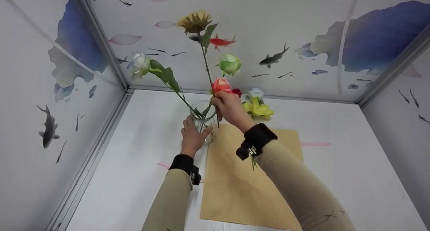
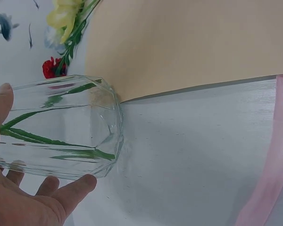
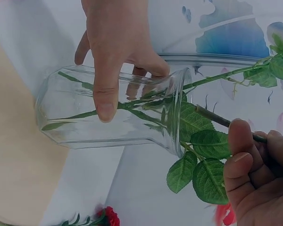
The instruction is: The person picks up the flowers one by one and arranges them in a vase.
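A clear glass vase stands upright with green stems inside. My left hand holds it, thumb on one side and fingers on the other; the left wrist view shows the stems through the glass. My right hand pinches the stem of a tall yellow sunflower-like bloom. In the right wrist view, the stem's cut end is right by the vase's mouth. From the vase a white rose leans left. A coral rose and a pale green rose show beyond my right hand.
Brown paper lies on the white table, right of the vase. On it and behind it are a yellow lily, a pale blue flower and a red carnation. Printed walls enclose the table's back and sides.
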`<move>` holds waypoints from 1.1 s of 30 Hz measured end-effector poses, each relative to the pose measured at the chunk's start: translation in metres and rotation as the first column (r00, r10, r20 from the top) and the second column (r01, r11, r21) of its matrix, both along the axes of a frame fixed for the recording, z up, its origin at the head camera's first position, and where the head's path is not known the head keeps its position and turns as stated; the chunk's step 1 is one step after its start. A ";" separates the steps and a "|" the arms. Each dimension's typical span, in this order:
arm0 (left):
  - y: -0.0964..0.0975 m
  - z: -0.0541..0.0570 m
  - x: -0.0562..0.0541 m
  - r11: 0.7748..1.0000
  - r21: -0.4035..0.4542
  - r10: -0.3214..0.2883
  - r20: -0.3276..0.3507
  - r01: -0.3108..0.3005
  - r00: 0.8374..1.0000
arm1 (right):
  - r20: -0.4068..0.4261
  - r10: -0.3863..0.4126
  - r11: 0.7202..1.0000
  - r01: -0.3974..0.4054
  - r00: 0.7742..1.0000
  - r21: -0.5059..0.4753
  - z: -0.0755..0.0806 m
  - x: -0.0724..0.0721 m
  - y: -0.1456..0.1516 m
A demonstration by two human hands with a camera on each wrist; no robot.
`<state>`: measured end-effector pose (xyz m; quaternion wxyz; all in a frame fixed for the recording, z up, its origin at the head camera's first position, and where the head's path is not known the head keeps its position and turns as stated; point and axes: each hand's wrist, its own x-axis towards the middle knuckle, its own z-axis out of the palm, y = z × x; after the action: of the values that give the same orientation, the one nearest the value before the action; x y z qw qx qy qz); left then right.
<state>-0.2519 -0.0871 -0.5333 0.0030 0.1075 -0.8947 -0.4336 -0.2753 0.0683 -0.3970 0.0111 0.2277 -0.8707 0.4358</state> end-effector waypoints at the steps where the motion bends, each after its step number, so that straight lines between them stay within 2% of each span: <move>1: 0.000 0.000 0.000 1.000 0.004 -0.001 0.000 0.001 1.000 | 0.010 -0.001 1.000 0.001 1.000 -0.002 0.001 -0.001 -0.001; 8: 0.000 -0.002 0.000 1.000 0.009 -0.001 -0.015 0.002 1.000 | 0.041 -0.016 0.999 0.015 0.999 0.033 0.004 -0.011 -0.007; 19: -0.001 -0.001 0.000 1.000 0.009 0.002 0.018 -0.002 1.000 | 0.060 -0.084 0.994 0.080 0.995 0.069 0.009 -0.022 -0.016; 29: 0.001 0.002 0.001 1.000 0.020 -0.001 0.010 0.001 1.000 | 0.088 -0.121 0.993 0.119 0.989 0.026 0.011 -0.027 -0.017; 33: 0.000 0.000 0.002 1.000 -0.001 -0.019 -0.034 0.019 0.999 | 0.056 -0.113 0.994 0.113 0.992 0.007 0.009 -0.028 -0.019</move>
<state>-0.2499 -0.0872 -0.5332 0.0142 0.0914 -0.8956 -0.4352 -0.3036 0.0495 -0.3884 0.0106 0.1658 -0.8830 0.4390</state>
